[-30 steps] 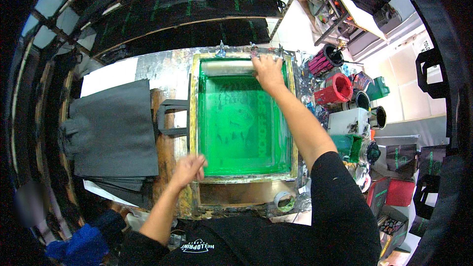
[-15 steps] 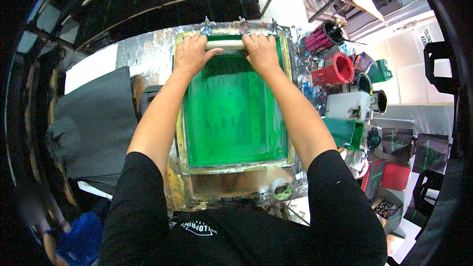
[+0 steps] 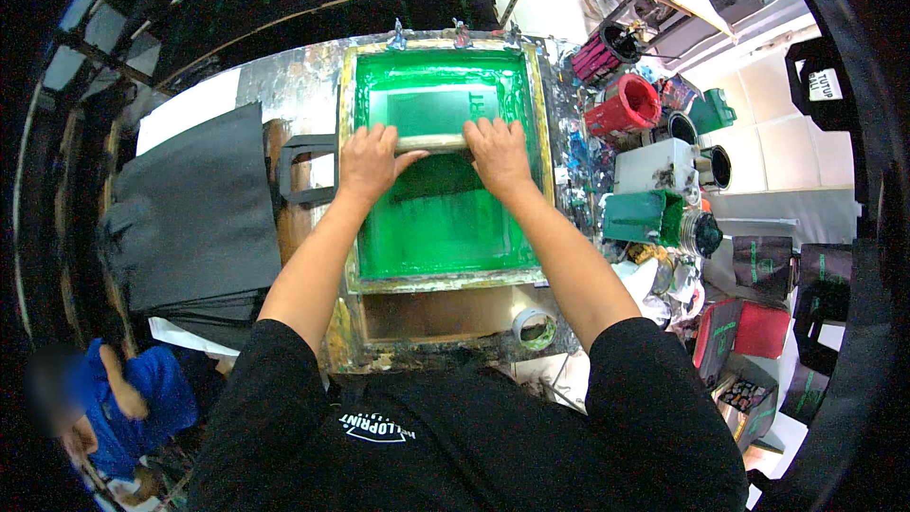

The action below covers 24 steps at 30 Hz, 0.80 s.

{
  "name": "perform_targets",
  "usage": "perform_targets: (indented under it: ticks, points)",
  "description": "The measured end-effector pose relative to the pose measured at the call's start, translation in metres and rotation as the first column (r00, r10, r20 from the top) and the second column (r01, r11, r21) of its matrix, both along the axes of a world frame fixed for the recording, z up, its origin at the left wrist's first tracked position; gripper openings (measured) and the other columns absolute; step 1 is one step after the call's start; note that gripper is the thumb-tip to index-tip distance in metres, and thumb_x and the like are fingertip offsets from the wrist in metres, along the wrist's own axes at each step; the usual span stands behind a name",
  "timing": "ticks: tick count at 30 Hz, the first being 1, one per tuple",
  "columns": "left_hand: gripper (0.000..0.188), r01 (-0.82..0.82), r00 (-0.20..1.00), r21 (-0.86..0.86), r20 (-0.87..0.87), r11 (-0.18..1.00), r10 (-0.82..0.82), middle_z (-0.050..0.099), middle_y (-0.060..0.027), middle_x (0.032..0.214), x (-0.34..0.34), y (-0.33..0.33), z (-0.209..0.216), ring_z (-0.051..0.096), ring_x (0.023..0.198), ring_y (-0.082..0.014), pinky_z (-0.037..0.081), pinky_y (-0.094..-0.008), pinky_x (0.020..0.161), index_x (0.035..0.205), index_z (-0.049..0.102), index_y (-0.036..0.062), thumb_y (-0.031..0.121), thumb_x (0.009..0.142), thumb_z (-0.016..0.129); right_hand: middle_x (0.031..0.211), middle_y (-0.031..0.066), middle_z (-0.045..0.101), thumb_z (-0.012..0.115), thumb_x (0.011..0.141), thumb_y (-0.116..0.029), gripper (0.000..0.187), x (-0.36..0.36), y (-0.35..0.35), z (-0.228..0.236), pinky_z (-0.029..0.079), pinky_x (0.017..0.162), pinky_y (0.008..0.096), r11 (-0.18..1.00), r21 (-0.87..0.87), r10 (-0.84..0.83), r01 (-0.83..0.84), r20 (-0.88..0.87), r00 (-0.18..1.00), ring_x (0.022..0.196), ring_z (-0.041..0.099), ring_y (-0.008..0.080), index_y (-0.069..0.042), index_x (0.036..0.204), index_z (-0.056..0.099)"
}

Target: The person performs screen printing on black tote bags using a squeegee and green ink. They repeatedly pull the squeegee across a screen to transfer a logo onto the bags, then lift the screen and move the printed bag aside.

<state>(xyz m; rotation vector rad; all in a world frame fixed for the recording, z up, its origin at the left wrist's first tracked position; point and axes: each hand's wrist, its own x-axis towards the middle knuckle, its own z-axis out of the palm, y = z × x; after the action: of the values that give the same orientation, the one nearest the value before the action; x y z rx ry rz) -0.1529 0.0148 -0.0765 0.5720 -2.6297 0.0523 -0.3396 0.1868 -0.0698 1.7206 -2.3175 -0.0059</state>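
Observation:
My left hand [image 3: 370, 163] and my right hand [image 3: 498, 156] are closed around the two ends of a squeegee [image 3: 431, 143] with a pale wooden handle. It lies crosswise over the far half of a printing screen. The screen's frame [image 3: 445, 281] is yellowish and ink-stained, and its mesh [image 3: 441, 237] is covered in wet green ink. Beyond the squeegee, a lighter green rectangle with faint lettering shows in the mesh. The squeegee's blade is hidden beneath my grip. A black bag handle [image 3: 287, 171] sticks out from under the frame's left side.
Black fabric bags [image 3: 194, 218] are stacked at left. Clamps [image 3: 462, 34] line the screen's far edge. A tape roll [image 3: 534, 330] lies near me. Along the right stand a red tub [image 3: 623, 106], a white container [image 3: 654, 167] and a green container [image 3: 637, 218]. A person in blue [image 3: 156, 408] is at lower left.
Both hands have drawn the squeegee from the screen's far end toward me, uncovering the lighter rectangle behind it. The person in blue has come further into view.

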Motion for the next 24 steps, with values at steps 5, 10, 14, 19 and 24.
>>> perform_targets:
  ticks: [5,10,14,19,24]
  points:
    - [0.055,0.011,1.0,0.033,0.01,0.999,-0.011,0.059,-0.0067,0.079,0.046,0.053,0.005,0.061,0.076,-0.0266,0.053,-0.0391,0.066,0.079,0.061,0.0099,0.062,0.081,0.079,0.095,0.0016,0.064,0.063,0.091,-0.018,0.025,0.045,0.053,0.001,0.043,0.078,0.0426,0.997,-0.068,0.025,-0.022,0.036,0.999,0.092,0.062,0.022,-0.018,0.115,0.066]
    - [0.055,0.019,1.0,0.048,0.018,0.999,-0.02,0.056,-0.007,0.079,0.087,0.102,0.003,0.059,0.075,-0.0273,0.05,-0.0401,0.065,0.079,0.06,0.0099,0.061,0.079,0.08,0.093,0.0017,0.061,0.065,0.089,-0.018,0.021,0.088,0.104,0.002,0.043,0.077,0.0428,0.996,-0.082,0.024,-0.021,0.045,0.999,0.09,0.061,0.022,-0.019,0.11,0.065]
    - [0.055,0.044,0.999,0.081,0.013,0.996,-0.045,0.056,-0.0072,0.079,0.119,0.137,0.012,0.058,0.076,-0.0272,0.05,-0.0403,0.067,0.079,0.059,0.0094,0.059,0.078,0.082,0.091,0.002,0.059,0.066,0.087,-0.018,0.02,0.117,0.139,-0.001,0.042,0.076,0.0436,0.999,-0.041,0.036,-0.034,0.046,0.998,0.09,0.06,0.0228,-0.019,0.107,0.063]
    - [0.055,-0.001,0.999,0.154,0.044,0.988,-0.006,0.058,-0.0077,0.087,0.124,0.142,0.011,0.058,0.084,-0.028,0.049,-0.0418,0.075,0.09,0.063,0.0083,0.058,0.079,0.083,0.091,0.0021,0.057,0.068,0.085,-0.019,0.023,0.116,0.139,0.003,0.041,0.075,0.044,0.997,-0.052,0.054,-0.052,0.043,0.998,0.089,0.058,0.0227,-0.019,0.107,0.062]
    - [0.087,0.129,0.989,0.198,-0.096,0.972,-0.112,0.058,-0.0152,0.125,0.145,0.14,0.015,0.055,0.118,-0.0362,0.043,-0.0506,0.102,0.134,0.059,0.0067,0.065,0.075,0.084,0.097,0.0036,0.057,0.075,0.083,-0.024,0.037,0.123,0.142,0.019,0.04,0.083,0.0457,0.999,0.043,0.008,-0.013,0.108,0.994,0.095,0.057,0.0239,-0.017,0.117,0.063]
